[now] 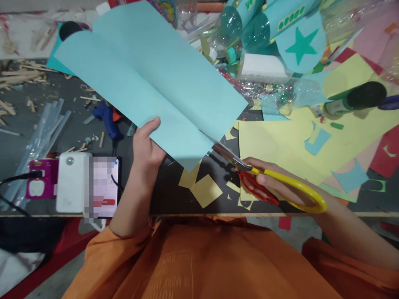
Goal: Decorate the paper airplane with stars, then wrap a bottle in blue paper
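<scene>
A large light-blue paper sheet (174, 79) is held up over the table with a soft fold along its length. My left hand (148, 143) grips its lower left edge, thumb on top and the other fingers hidden underneath. In my right hand (264, 176) are scissors (291, 189) with one yellow and one red handle. Their parted blades straddle the sheet's lower right edge, one blade lying over the paper near the fold. Yellow paper scraps (206, 191) lie on the dark table below the sheet.
Left: blue glue gun (107, 120), plastic sticks (43, 137), white power bank (71, 182), phone (109, 182), cables and wood bits. Right: yellow sheet (286, 145), glue bottle (355, 99), coloured scraps. Plastic bottles (255, 31) and a star-marked blue piece (301, 43) stand behind.
</scene>
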{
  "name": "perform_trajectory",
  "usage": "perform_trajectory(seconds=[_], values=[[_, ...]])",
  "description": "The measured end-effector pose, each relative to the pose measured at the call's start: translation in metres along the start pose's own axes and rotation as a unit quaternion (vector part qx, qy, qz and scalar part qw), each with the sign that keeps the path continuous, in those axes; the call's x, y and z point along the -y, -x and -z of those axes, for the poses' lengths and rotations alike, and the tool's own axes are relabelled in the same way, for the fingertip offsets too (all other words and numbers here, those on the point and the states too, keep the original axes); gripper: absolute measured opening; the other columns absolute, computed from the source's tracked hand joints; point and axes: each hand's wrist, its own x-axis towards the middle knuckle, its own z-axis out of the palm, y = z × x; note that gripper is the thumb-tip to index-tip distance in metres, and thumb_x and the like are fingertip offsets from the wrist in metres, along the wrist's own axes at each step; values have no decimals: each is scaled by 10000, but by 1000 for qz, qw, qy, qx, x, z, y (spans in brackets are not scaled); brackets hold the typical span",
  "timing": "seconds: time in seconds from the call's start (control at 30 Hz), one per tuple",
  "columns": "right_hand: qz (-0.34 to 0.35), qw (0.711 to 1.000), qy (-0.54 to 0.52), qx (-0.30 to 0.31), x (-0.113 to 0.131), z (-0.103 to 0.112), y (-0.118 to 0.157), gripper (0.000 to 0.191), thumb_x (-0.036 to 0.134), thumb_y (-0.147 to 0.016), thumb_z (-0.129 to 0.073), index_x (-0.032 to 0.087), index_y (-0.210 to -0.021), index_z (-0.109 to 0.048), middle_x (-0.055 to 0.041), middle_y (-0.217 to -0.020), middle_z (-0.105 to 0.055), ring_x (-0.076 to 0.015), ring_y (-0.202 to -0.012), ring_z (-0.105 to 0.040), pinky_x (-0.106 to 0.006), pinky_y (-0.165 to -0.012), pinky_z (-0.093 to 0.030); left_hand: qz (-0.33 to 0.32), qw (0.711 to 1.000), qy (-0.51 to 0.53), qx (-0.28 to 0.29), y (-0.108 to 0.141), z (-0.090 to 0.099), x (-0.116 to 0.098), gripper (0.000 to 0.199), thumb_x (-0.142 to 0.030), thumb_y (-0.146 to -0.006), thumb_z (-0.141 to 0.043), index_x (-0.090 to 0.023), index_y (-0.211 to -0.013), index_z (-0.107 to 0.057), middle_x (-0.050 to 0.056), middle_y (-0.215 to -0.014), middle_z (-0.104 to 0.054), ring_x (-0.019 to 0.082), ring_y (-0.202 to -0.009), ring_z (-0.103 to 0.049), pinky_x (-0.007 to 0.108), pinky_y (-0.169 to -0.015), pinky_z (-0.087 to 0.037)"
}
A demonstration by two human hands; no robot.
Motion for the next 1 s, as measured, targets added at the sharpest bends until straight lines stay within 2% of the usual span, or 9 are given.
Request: perform_trajectory(seconds=[0.2,0.43,0.7,0.87,1.0], values=[[16,999,-23,-17,-5,-4,2,463,636,-966,-490,192,-1089,-530,52,-670,-503,-57,-498,-376,-228,-464,-308,0,1000,19,-20,1,-4,0,148,-218,-626,-756,-254,-728,-656,20,-907,-767,301,-1254,-630,464,-1143,-504],[17,998,-44,-53,-9,-9,4,440,629,-951,-527,203,-1059,-548,75,-609,-427,-62,-489,-332,-241,-455,-254,-1,999,-22,26,2,0,2,204,-348,-634,-835,-318,-721,-652,-52,-1020,-779,300,-1473,-421,480,-1186,-445],[10,998,8,-68,-7,-7,2,435,638,-927,-555,213,-1019,-566,55,-633,-422,-78,-511,-356,-234,-443,-278,-13,998,-56,38,1,2,5,196,-415,-639,-809,-363,-775,-678,-61,-1064,-774,315,-1453,-446,507,-1159,-464],[10,996,12,-89,-8,-9,2,405,613,-918,-590,238,-1070,-570,53,-681,-390,-82,-535,-324,-231,-458,-275,-10,1000,-24,11,1,-3,4,184,-337,-617,-798,-325,-723,-649,-28,-1019,-778,309,-1453,-451,507,-1178,-467],[34,999,22,-36,-13,-6,8,451,647,-927,-544,236,-1113,-533,12,-784,-489,-114,-636,-418,-253,-551,-369,5,1000,15,-15,5,-9,1,160,-239,-608,-764,-282,-699,-639,-2,-937,-772,294,-1414,-507,473,-1238,-410]])
